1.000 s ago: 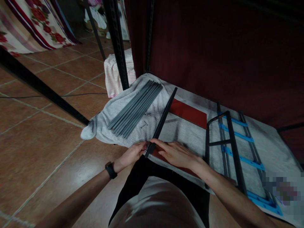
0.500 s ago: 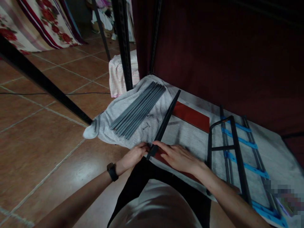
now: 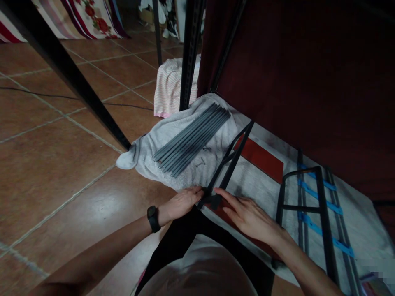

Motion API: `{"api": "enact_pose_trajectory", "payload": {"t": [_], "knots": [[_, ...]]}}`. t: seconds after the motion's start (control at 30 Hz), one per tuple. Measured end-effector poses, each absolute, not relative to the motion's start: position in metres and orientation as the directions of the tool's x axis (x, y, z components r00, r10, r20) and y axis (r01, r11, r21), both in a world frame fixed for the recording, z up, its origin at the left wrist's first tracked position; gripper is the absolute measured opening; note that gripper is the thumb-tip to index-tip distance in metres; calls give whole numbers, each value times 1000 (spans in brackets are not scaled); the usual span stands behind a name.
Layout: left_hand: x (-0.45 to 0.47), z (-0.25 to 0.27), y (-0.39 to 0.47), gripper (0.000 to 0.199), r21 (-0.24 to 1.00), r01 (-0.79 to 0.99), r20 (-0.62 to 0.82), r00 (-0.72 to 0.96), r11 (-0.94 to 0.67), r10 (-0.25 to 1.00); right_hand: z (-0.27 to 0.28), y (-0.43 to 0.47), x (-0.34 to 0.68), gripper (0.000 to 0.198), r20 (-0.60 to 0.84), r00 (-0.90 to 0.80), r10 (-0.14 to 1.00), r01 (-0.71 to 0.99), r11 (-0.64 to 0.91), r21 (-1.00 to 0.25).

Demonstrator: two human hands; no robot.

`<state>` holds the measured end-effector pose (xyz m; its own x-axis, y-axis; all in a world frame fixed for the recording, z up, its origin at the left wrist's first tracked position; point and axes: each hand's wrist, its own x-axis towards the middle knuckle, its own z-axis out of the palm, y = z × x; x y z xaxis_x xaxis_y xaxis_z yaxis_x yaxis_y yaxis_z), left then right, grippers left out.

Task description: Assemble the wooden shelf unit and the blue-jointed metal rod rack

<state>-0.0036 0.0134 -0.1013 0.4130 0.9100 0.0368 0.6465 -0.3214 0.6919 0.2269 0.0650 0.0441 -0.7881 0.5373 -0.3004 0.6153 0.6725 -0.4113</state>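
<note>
Dim. Pale glare on tiled floor point(image 3: 106, 207), 8 o'clock. Maroon cloth point(image 3: 293, 74) near black, 2 o'clock. Pixelation, 4 o'clock.

On the blanket point(image 3: 251, 185), rods point(image 3: 193, 139) lie side by side at the left, with a hex key point(image 3: 201, 163) just right of their near ends. Next comes a frame point(image 3: 237, 156), its near end between the left hand point(image 3: 185, 201) and the right hand point(image 3: 251, 218). Right of it, one panel point(image 3: 262, 158) lies toward the far side, another panel point(image 3: 224, 209) nearer. Farther right lie a second frame point(image 3: 324, 213) and rails point(image 3: 337, 198). A curtain point(image 3: 293, 74) hangs behind.
</note>
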Motion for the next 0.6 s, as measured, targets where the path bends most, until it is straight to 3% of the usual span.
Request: {"api": "enact_pose_trajectory", "payload": {"t": [0.13, 0.6], "knots": [[-7, -104, 14, 18, 736, 612, 17, 411, -290, 911, 45, 65, 226, 58, -313, -780, 541, 625, 658, -420], [-13, -99, 18, 29, 830, 499, 42, 390, -250, 920, 50, 65, 222, 59, -390, -713, 582, 699, 625, -346]]}}
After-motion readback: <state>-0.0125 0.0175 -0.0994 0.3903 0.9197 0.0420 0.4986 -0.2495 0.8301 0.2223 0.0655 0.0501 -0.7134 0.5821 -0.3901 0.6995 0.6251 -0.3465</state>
